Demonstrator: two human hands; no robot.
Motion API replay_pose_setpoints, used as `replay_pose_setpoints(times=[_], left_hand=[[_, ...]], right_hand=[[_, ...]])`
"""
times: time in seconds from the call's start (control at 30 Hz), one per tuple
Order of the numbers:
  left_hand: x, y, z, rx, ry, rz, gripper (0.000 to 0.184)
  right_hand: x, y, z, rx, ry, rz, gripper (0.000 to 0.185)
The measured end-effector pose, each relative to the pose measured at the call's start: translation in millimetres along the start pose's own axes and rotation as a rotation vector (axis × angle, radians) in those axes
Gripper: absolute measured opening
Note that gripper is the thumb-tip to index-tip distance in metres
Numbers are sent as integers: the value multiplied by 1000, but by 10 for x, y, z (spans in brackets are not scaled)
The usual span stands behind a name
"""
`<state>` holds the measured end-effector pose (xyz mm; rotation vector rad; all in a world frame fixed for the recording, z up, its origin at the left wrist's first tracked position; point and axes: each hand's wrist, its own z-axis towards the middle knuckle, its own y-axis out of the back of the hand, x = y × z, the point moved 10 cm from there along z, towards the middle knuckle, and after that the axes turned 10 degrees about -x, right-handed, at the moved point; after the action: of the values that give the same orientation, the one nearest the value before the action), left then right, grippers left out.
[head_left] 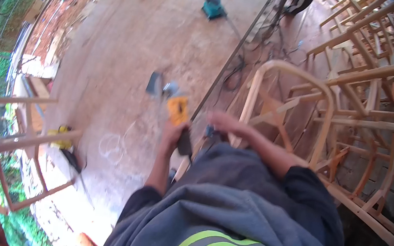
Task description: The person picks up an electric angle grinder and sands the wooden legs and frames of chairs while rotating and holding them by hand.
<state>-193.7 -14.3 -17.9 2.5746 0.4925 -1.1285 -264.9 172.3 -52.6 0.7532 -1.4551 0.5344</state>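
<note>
My left hand (174, 132) is wrapped round the body of a yellow angle grinder (177, 109). The tool's metal head and a dark flat piece point away from me over the reddish ground, and its black cord end hangs toward my lap. Close to my knees, my right hand (227, 123) reaches inward beside a small bluish object (209, 131). Motion blur smears its fingers, so its grip does not show clearly. A bent wooden chair frame (330, 99) rises just right of that hand and passes by my legs.
Stacked wooden chair frames (369, 112) crowd the right side. A teal power sander (214, 7) rests on the ground ahead, with cables (237, 71) trailing nearby. At the left stand another wooden frame (28, 142) and a yellow-and-black tool (61, 139).
</note>
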Motion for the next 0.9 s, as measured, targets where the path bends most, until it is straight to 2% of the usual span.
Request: replay_pose_setpoints(times=[0.03, 0.07, 0.2, 0.23, 0.27, 0.33, 0.47, 0.5, 0.6, 0.77, 0.83, 0.87, 0.9], left_hand=[[-169, -213, -87, 88, -58, 20, 24], [-697, -438, -413, 77, -175, 80, 28], [-1347, -1217, -816, 356, -442, 128, 52], [-1436, -1343, -887, 400, -436, 88, 58], [-1498, -1452, -928, 418, -457, 103, 58], [-1578, -1640, -987, 445, -435, 84, 57], [-1734, -1988, -1273, 495, -522, 161, 56], [-1791, -2053, -1356, 500, -574, 146, 56], [-1885, -2226, -1518, 533, -640, 161, 55], [-1821, -2365, -1565, 541, -636, 189, 56], [-1819, -2342, -1599, 518, -656, 96, 45], [-1770, -2344, -1589, 528, -646, 107, 45], [-1733, -2334, -1560, 530, -642, 134, 46]], right_hand=[[180, -51, 100, -69, -483, 481, 37], [519, 60, 173, -223, -472, 582, 44], [1329, 606, 255, -504, -184, 814, 53], [1467, 723, 189, -508, -170, 917, 52], [1557, 819, 130, -525, -142, 918, 52], [1719, 1106, -31, -690, -44, 651, 52], [1796, 1397, -243, -796, 8, 638, 52], [1826, 1458, -319, -879, 28, 630, 54], [1737, 1600, -377, -900, -41, 661, 58], [1738, 1719, -483, -908, -30, 633, 64], [1634, 1713, -478, -867, -77, 613, 68], [1609, 1714, -538, -880, -84, 622, 68], [1635, 1581, -499, -711, -50, 876, 66]])
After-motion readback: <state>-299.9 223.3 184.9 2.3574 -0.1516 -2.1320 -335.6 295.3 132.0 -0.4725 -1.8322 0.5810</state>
